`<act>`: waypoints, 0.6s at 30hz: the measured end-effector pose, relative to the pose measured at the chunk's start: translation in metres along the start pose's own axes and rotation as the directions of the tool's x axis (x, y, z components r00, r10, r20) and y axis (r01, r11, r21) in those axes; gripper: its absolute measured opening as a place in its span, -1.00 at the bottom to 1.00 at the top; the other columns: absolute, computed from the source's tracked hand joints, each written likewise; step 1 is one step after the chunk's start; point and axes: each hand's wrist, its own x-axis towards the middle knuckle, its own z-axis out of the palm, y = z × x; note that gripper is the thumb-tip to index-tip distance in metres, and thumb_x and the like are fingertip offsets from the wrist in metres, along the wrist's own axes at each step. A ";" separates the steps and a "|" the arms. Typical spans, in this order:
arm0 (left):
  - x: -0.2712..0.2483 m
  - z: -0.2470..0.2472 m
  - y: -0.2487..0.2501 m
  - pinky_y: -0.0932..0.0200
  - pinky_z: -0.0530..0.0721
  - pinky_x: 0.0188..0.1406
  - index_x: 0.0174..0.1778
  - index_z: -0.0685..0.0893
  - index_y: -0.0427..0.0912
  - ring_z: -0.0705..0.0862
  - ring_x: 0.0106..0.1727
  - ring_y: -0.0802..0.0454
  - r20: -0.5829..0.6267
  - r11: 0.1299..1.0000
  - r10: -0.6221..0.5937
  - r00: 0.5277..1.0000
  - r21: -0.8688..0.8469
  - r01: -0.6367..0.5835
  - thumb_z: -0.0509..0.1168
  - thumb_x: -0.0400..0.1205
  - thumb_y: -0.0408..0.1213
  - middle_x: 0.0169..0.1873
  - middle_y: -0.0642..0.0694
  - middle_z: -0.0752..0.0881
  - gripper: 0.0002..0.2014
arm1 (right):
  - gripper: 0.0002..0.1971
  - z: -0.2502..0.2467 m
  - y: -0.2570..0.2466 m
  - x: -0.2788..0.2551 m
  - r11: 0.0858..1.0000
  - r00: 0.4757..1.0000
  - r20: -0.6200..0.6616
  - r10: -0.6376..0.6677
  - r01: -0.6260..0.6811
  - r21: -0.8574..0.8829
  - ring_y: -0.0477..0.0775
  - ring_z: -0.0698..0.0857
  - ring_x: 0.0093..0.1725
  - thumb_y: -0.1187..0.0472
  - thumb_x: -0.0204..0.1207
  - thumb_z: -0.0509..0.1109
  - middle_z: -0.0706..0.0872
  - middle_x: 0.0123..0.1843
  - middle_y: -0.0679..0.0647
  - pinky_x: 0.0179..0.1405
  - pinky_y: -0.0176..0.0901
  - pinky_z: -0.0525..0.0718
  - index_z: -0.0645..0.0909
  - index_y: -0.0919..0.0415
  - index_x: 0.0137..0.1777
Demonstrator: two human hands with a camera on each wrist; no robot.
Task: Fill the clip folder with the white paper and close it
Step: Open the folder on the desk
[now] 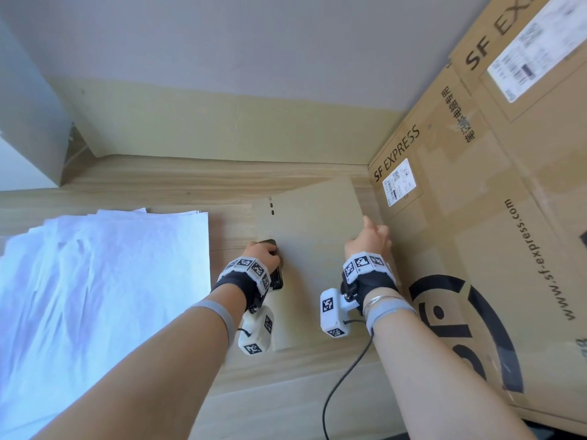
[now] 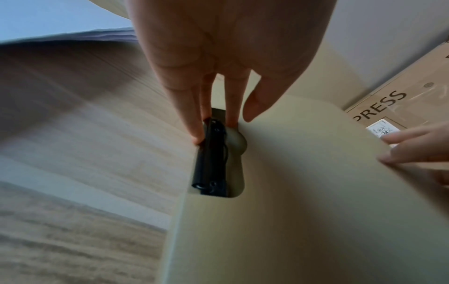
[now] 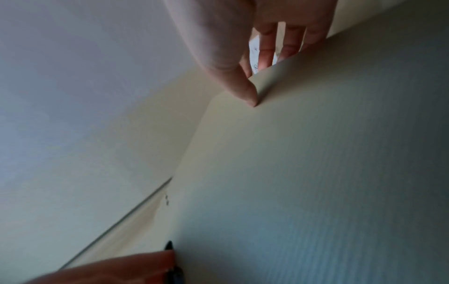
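Found the beige clip folder point(image 1: 311, 236) lying on the wooden table point(image 1: 158, 185), with the stack of white paper point(image 1: 104, 281) at its nine o'clock, near but not touching, and a printed cardboard box point(image 1: 476, 217) hard against its three o'clock side.

Judged the cover light, thin and springy: bowed under the fingers in the wrist views, so likely to flex or crease if dragged by one corner. Judged the black clip point(image 2: 211, 159) the only stiff, sprung part, and the place needing real force. Judged the loose paper sheets limp and slippery, best taken flat along one edge.

Saw the left hand point(image 1: 262, 252) at the folder's nine o'clock edge, fingers point(image 2: 192, 115) reaching down either side of the clip and squeezing it between them. Saw the right hand point(image 1: 370, 238) at the three o'clock edge, thumb on the cover's upper face, fingers tucked behind it, pinching that free edge. Placed the folder between the two grips, the paper outside both, not yet loaded.
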 end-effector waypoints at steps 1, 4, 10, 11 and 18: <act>-0.001 -0.001 0.001 0.09 0.53 0.34 0.48 0.50 -0.03 0.58 0.34 -0.21 0.007 1.000 0.006 1.000 -0.013 -0.005 0.11 0.62 -0.30 0.51 -0.19 0.41 -0.54 | -0.39 -0.007 -0.005 -0.003 0.999 0.999 -0.014 -0.041 0.042 0.031 0.23 0.47 0.37 0.47 0.50 0.23 0.38 0.43 0.20 0.35 -0.02 0.48 0.31 0.15 0.56; -0.004 -0.003 0.002 0.19 0.59 -0.03 0.49 0.50 -0.07 0.62 0.08 -0.11 0.036 0.998 0.062 0.997 -0.033 -0.061 0.11 0.65 -0.35 0.44 -0.20 0.55 -0.55 | -0.39 -0.031 -0.022 -0.016 0.982 0.986 -0.044 -0.161 0.164 0.093 0.21 0.54 0.33 0.56 0.48 0.20 0.40 0.42 0.22 0.30 -0.19 0.46 0.38 0.18 0.53; -0.005 -0.021 0.000 0.09 0.57 0.07 0.27 0.54 -0.29 0.58 0.02 -0.09 0.083 0.998 0.041 0.996 -0.052 -0.037 0.06 0.71 -0.28 0.19 -0.35 0.63 -0.71 | -0.33 -0.058 -0.053 -0.058 0.945 0.948 0.005 -0.319 0.318 0.073 0.16 0.56 0.34 0.57 0.46 0.11 0.51 0.38 0.14 0.33 -0.05 0.54 0.37 0.04 0.53; -0.004 -0.025 -0.002 0.02 0.60 0.21 0.33 0.51 -0.31 0.63 0.09 -0.13 0.065 0.995 0.038 0.997 -0.091 -0.032 0.06 0.72 -0.26 0.24 -0.34 0.63 -0.68 | -0.33 -0.060 -0.058 -0.067 0.938 0.939 0.020 -0.342 0.340 0.076 0.15 0.56 0.34 0.56 0.46 0.11 0.53 0.37 0.11 0.32 -0.07 0.53 0.37 0.03 0.53; -0.027 -0.062 -0.020 0.15 0.65 -0.17 0.60 0.29 -0.03 0.64 0.06 -0.05 0.076 0.875 0.095 0.993 -0.482 -0.047 0.04 0.74 -0.16 0.48 -0.15 0.50 -0.55 | -0.35 -0.053 -0.097 -0.120 0.868 0.845 0.196 -0.497 0.482 0.122 0.10 0.56 0.38 0.48 0.49 0.19 0.55 0.45 0.09 0.38 -0.22 0.46 0.34 -0.01 0.55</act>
